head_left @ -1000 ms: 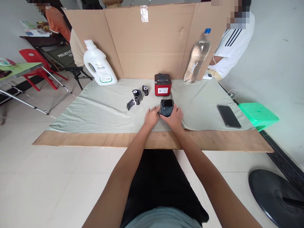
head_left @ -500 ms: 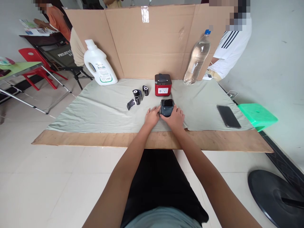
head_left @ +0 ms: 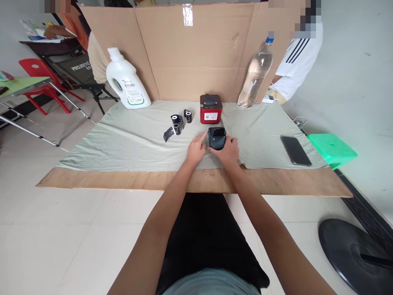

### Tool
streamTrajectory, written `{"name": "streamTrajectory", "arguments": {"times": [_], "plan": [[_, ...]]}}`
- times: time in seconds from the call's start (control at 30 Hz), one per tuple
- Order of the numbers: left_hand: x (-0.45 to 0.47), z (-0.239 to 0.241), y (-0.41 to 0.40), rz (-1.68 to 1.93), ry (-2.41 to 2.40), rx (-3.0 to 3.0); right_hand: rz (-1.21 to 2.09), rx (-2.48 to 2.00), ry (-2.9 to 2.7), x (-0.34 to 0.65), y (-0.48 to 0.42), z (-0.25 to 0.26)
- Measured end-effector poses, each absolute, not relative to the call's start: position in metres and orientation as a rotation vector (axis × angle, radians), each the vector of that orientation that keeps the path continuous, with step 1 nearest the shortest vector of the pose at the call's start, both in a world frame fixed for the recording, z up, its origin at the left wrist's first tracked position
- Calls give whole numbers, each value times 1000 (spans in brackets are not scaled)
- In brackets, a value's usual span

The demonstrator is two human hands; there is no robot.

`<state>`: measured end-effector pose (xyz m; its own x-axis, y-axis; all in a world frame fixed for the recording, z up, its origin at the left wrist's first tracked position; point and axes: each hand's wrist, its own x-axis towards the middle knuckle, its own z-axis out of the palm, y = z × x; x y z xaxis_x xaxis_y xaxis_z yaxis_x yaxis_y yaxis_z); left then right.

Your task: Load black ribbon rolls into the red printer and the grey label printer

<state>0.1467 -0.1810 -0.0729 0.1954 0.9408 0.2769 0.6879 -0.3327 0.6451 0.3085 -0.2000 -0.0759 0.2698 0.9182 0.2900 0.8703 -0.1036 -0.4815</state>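
Note:
A small dark grey box-shaped device (head_left: 216,137) with an open top sits on the pale green cloth (head_left: 129,139). My right hand (head_left: 229,153) is wrapped round its near right side. Just left of the device is my left hand (head_left: 196,148), fingers stretched out, fingertips close to its left edge and holding nothing. Behind the device stands a red and black label printer (head_left: 210,108). To the left lie three small black rolls (head_left: 179,121), one with a loose strip.
The cloth covers a cardboard sheet (head_left: 184,180) on the floor, with a cardboard wall (head_left: 190,53) behind. A white detergent jug (head_left: 125,80) stands back left, a clear water bottle (head_left: 255,73) back right, a black phone (head_left: 295,150) at right. Other people sit behind.
My left hand has come off the device's left side and its fingers have spread. The right hand stays on the device. The view has shifted slightly.

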Motion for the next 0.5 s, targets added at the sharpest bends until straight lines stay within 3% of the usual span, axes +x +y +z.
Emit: {"name": "streamTrajectory", "arguments": {"times": [0.3,0.5], "plan": [[150,-71,-182,1002,1150,2166,272,-1744,-1592,326,-185,-73],[151,-74,-180,1041,1113,2184,562,-1613,-1671,348,-151,-34]]}}
